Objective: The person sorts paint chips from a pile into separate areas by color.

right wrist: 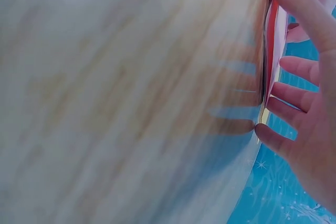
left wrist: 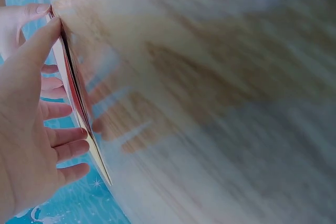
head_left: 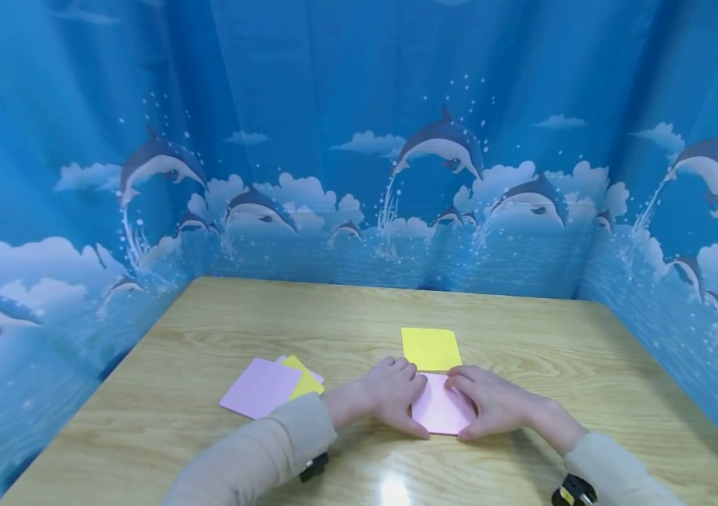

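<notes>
A pale pink square sheet (head_left: 440, 407) lies on the wooden table between both hands. My left hand (head_left: 392, 395) touches its left edge, thumb at the near corner and fingers stretched towards the far side. At the opposite edge is my right hand (head_left: 493, 400), its thumb at the near right corner and its fingertips over the far right part. In the right wrist view a thin stack (right wrist: 271, 45) shows from the side, with a red layer under the pink one. Just beyond the pink sheet, a yellow square sheet (head_left: 431, 349) lies flat.
To the left, a lilac square sheet (head_left: 260, 388) overlaps a yellow sheet (head_left: 308, 381), with another lilac corner behind. Blue dolphin-print curtains (head_left: 346, 176) surround the table (head_left: 258, 309) at the back and both sides.
</notes>
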Demonstrator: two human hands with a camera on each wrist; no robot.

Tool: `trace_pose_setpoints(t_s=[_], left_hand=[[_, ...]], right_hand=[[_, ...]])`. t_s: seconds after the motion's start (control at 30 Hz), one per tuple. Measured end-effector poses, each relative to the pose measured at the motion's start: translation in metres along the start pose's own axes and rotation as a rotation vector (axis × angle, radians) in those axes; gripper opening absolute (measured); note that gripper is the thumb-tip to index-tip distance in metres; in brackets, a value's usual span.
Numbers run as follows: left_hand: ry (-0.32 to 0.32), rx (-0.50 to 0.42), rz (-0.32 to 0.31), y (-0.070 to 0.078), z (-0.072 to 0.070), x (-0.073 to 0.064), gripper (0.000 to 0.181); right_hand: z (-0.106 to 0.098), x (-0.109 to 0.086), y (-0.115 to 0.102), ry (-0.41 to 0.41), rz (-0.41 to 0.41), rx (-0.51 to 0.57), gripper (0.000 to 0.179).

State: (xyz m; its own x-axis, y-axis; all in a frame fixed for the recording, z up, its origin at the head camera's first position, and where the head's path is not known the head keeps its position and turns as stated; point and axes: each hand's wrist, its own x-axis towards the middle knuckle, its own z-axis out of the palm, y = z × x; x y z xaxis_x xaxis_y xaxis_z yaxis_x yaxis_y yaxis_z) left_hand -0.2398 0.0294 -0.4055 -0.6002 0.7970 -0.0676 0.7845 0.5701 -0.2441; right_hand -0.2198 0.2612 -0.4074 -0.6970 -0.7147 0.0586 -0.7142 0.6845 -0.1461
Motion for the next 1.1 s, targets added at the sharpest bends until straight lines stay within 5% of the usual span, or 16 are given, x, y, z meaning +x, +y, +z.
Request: trace_pose_setpoints(t_s=[1.1], left_hand=[[-0.009,-0.045,0.012,-0.0033,0.0012,-0.0063,0.077]], right_hand=[[-0.0009,0.0025,-0.0006,-0.058,0.053,0.015,0.078]])
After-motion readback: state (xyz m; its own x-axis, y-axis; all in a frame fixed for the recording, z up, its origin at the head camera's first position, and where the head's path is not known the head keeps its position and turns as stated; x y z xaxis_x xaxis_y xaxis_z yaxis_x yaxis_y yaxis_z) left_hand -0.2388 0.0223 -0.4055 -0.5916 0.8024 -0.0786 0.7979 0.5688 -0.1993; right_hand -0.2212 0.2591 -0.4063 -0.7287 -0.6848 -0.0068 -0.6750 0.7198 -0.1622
